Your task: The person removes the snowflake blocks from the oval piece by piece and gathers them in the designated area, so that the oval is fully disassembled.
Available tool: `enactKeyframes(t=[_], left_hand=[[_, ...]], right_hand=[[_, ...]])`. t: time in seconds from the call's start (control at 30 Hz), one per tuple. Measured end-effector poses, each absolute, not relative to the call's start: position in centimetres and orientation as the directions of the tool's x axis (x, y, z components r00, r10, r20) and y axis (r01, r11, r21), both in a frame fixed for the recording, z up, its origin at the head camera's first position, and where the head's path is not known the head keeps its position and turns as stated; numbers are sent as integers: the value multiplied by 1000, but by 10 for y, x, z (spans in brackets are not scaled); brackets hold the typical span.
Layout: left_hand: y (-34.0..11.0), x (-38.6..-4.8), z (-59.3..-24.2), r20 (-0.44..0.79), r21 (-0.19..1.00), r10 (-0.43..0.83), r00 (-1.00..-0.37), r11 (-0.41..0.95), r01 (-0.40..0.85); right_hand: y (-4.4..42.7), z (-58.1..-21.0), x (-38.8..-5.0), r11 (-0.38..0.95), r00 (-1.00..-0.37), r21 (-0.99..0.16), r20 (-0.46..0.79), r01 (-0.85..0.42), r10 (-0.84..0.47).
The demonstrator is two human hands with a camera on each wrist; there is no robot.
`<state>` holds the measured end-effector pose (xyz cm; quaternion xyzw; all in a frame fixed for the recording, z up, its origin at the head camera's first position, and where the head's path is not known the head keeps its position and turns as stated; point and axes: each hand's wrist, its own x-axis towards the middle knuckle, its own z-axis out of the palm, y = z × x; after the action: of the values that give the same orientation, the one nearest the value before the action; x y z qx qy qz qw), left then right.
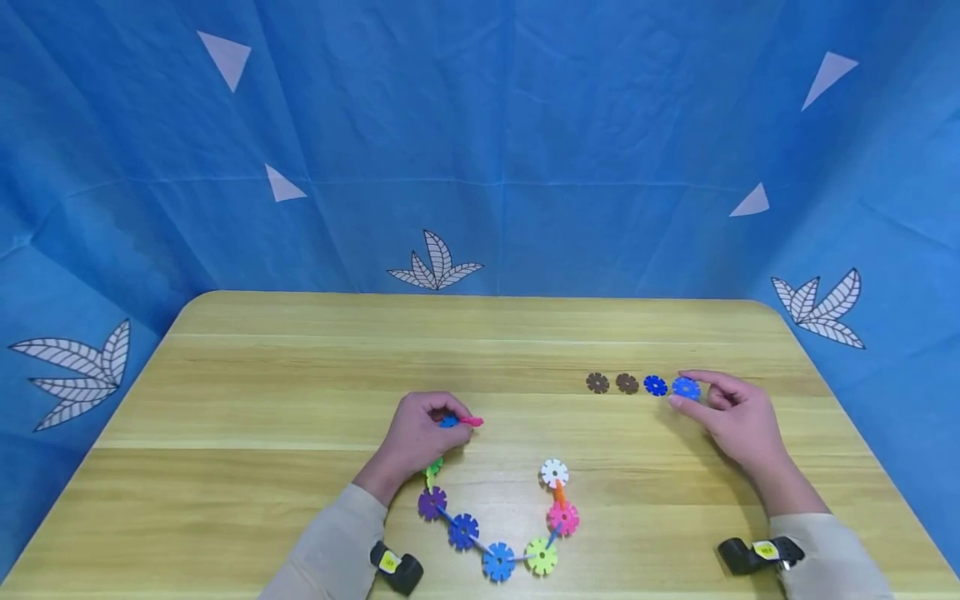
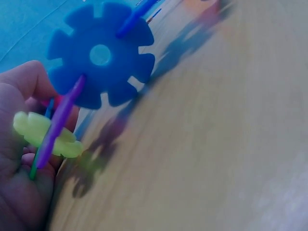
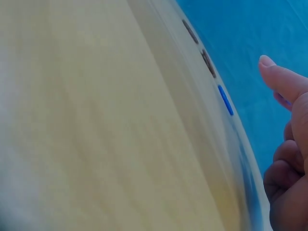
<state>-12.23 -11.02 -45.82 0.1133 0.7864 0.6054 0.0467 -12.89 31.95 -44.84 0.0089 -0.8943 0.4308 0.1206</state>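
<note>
Left hand: we see the left hand [image 1: 423,429] pinching the upper left end of a chain of flat, notched plastic discs, where a bright pink disc [image 1: 472,422] juts past the fingertips and a mid-blue disc [image 1: 448,422] shows beneath the fingers.
Chain: we follow it down from that hand in an open U, its discs slotted together at angles: a green disc [image 1: 436,466] beside a pale yellow-green one, then a purple disc [image 1: 432,503], a dark blue disc [image 1: 463,531], a lighter blue disc [image 1: 498,562], a lime disc [image 1: 541,556], a rose-pink disc [image 1: 564,518], an orange disc [image 1: 559,494] seen nearly edge-on, and a white disc [image 1: 554,472] at the right end.
Right hand: we find the right hand [image 1: 738,425] grasping a light blue notched disc [image 1: 686,388] between thumb and finger; whether that disc touches the table we cannot tell.
Row: to the left of the held disc we see a deep blue disc [image 1: 656,385] close by, then two dark brown discs [image 1: 627,383], all three flat on the table.
Surroundings: we see a pale wood-grain table [image 1: 225,375], a blue cloth backdrop [image 1: 480,125] printed with white leaves and triangles, and black wrist devices [image 1: 407,573] over light sleeves [image 1: 330,546].
</note>
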Motion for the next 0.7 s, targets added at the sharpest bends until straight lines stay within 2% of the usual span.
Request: enactKeyframes(t=[0.2, 0.5, 0.7], left_hand=[[-109, -122, -458, 56, 962, 240, -969, 246, 116], [-111, -122, -458, 22, 971, 254, -967, 225, 81], [-109, -121, -454, 6, 977, 238, -971, 204, 56]], right_hand=[[330, -449, -135, 647, -965, -753, 241, -119, 103], [339, -448, -144, 688, -985, -726, 117, 2, 127], [341, -449, -147, 721, -990, -693, 105, -6, 93]])
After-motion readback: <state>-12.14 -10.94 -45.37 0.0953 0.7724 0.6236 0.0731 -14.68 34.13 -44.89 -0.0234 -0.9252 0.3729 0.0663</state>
